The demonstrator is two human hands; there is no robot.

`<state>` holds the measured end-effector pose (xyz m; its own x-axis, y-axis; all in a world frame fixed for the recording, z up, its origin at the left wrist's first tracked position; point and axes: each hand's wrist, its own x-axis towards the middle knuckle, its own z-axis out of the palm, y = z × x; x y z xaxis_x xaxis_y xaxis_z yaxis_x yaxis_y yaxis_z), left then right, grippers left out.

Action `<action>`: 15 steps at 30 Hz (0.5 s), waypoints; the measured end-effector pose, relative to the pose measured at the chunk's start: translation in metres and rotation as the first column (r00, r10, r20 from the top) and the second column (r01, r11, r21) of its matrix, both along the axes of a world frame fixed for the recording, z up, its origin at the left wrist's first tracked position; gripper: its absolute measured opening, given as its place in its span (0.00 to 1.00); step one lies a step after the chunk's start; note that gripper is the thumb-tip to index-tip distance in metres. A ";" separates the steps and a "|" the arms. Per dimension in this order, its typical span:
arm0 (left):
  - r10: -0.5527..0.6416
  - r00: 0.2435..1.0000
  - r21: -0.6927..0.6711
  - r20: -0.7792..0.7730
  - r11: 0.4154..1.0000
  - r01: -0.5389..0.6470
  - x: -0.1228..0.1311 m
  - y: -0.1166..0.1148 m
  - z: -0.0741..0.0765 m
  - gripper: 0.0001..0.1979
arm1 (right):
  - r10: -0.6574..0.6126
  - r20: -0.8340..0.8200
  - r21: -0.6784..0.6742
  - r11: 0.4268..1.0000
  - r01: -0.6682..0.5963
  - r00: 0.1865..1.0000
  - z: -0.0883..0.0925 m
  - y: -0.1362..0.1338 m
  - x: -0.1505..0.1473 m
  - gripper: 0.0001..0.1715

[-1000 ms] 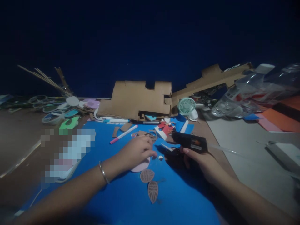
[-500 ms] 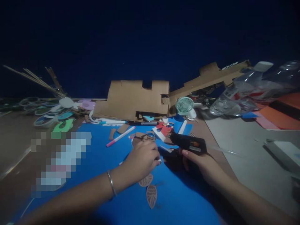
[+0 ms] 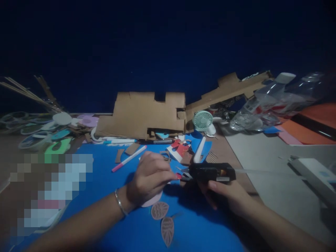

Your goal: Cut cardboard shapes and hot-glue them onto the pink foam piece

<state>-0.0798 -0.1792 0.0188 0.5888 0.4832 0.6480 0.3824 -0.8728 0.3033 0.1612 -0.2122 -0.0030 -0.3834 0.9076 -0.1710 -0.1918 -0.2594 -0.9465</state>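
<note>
One glue gun (image 3: 212,172), black and blocky, lies level just above the blue sheet (image 3: 105,189), right of centre, with its nozzle pointing left. The right hand (image 3: 228,196) is wrapped round its grip from below, fingers closed and the thumb along the near side. The left hand (image 3: 148,176) is curled nearly closed, its fingertips pinched on one tiny piece (image 3: 179,175) right at the nozzle; the piece is too small to make out. A thin metal bangle (image 3: 119,203) sits on that wrist.

Under the left hand lies one pale pink disc (image 3: 152,201), mostly covered. Just near of it are two brown leaf cut-outs (image 3: 159,210), flat with ribbed lines, lying close together.

Farther off on the sheet lie one pink-tipped marker (image 3: 128,158), slanted, and one white stick (image 3: 199,149), among paper scraps. At the far edge stand two pieces of cardboard (image 3: 147,113), a notched slab and a long strip behind it to the right. One small round mint fan (image 3: 202,120) is just right of the slab. Two clear plastic bottles (image 3: 262,108) lie on their sides far right.

The near part of the sheet is bare beyond the leaves. A smooth grey board (image 3: 262,157) to the right is open, its left edge close to the gun.
</note>
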 end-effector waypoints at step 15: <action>-0.035 0.998 0.192 0.056 0.981 0.024 0.002 0.008 0.008 0.07 | 0.073 -0.025 -0.057 0.996 -0.074 0.997 -0.007 -0.002 0.004 0.13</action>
